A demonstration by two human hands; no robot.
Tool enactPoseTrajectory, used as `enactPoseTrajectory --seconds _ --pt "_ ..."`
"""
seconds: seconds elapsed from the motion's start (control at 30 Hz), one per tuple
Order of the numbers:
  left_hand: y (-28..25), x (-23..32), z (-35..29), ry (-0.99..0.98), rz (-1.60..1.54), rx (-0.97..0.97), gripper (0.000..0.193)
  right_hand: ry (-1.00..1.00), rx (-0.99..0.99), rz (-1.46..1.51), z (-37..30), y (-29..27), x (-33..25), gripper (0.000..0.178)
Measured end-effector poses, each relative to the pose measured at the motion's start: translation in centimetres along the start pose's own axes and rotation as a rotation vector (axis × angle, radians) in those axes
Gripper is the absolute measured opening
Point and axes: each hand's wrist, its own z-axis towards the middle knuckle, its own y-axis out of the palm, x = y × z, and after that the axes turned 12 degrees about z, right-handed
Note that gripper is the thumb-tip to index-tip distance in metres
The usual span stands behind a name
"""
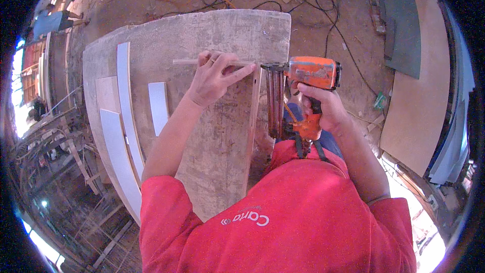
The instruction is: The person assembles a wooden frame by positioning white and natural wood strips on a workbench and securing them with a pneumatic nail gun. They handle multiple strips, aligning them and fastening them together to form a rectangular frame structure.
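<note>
My right hand (pixel 327 105) is wrapped round the grip of an orange nail gun (pixel 309 73). The gun's nose points left and meets the corner where two narrow wooden strips come together. My left hand (pixel 213 78) pinches the crosswise wooden strip (pixel 183 61), its index finger stretched toward that corner. From the corner a longer wooden strip (pixel 251 139) runs back toward my body along the worktable (pixel 212 141). The dark magazine (pixel 275 103) of the gun hangs over the table's right edge. Whether the nose presses on the wood I cannot tell.
White-faced boards (pixel 115 136) lie on the table's left side, with a short white piece (pixel 158 105) beside them. A dark hose (pixel 331 17) loops over the littered floor beyond. Large sheets (pixel 417 106) stand at the right. Metal frames (pixel 76 172) crowd the lower left.
</note>
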Motion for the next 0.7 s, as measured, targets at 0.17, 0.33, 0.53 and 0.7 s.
enactPoseTrajectory --seconds 0.17,0.33,0.53,0.7 --pt "-0.17 -0.03 0.2 0.005 0.006 -0.009 0.061 0.016 0.021 0.003 -0.32 0.35 -0.2 0.023" --pt "0.02 -0.03 0.21 -0.012 -0.012 0.001 0.061 0.0 -0.032 -0.004 -0.22 0.34 -0.1 0.021" --pt "0.39 -0.07 -0.06 -0.017 -0.012 -0.003 0.06 0.017 -0.04 -0.01 -0.11 0.13 -0.02 0.02" --pt "0.39 -0.21 0.15 -0.022 -0.061 -0.009 0.059 -0.006 -0.032 -0.005 -0.07 0.3 0.01 0.02"
